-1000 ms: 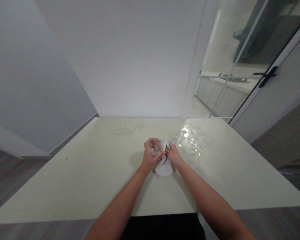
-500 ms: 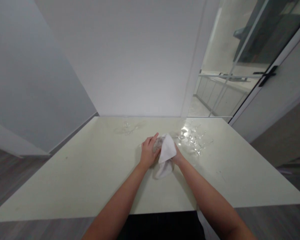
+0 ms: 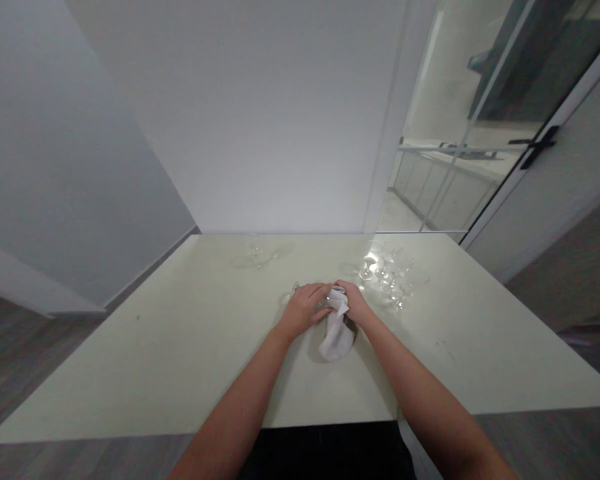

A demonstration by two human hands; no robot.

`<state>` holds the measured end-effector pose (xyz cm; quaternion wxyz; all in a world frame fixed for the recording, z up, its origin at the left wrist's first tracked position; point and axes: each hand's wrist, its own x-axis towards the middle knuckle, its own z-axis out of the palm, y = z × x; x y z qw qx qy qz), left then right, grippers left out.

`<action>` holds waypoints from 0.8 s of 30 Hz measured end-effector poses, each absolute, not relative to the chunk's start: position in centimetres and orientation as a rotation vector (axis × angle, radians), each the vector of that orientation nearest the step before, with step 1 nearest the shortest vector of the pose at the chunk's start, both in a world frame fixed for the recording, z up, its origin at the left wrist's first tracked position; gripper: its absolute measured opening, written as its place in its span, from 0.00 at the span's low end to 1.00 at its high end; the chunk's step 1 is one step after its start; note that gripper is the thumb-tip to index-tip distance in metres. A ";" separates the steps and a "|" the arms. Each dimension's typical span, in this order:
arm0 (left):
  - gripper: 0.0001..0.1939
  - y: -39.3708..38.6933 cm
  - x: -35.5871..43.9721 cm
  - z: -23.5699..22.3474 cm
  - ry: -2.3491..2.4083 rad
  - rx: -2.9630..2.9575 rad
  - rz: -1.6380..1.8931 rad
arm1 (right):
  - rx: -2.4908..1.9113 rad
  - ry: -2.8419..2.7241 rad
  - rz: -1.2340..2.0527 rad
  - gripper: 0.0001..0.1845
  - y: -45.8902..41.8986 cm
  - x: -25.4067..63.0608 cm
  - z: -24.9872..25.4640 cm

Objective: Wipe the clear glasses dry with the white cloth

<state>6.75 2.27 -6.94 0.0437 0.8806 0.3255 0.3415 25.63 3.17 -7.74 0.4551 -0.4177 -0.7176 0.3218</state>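
Note:
My left hand (image 3: 301,310) is wrapped around a clear stemmed glass (image 3: 323,305) over the middle of the table. The glass lies on its side, its rim toward my right hand (image 3: 354,303), and part of its foot shows past my left fingers. A white cloth (image 3: 337,339) is gripped in my right hand at the rim, and its loose end hangs down toward me. My fingers hide much of the glass, and I cannot tell how far the cloth reaches inside.
Several clear stemmed glasses (image 3: 387,273) are grouped on the right of the pale table (image 3: 180,347). Another clear glass (image 3: 256,251) stands at the back left. A white wall (image 3: 280,133) meets the far edge; a glazed door (image 3: 480,133) is at the right.
The glass has turned so its rim points right. My right hand and the cloth have shifted to that rim, and the cloth is more bunched up there. My left hand has changed its grip.

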 end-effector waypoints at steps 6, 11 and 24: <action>0.34 1.7 7.2 -5.8 1.174 2.933 1.071 | -1.102 -1.583 0.900 0.08 3.0 26.0 -8.6; 0.32 1.5 7.7 -5.6 1.321 2.931 0.893 | -1.143 -1.763 0.969 0.06 3.9 25.7 -9.0; 0.34 1.2 7.7 -5.0 1.429 2.875 0.885 | -1.163 -1.982 0.950 0.07 4.3 24.7 -8.7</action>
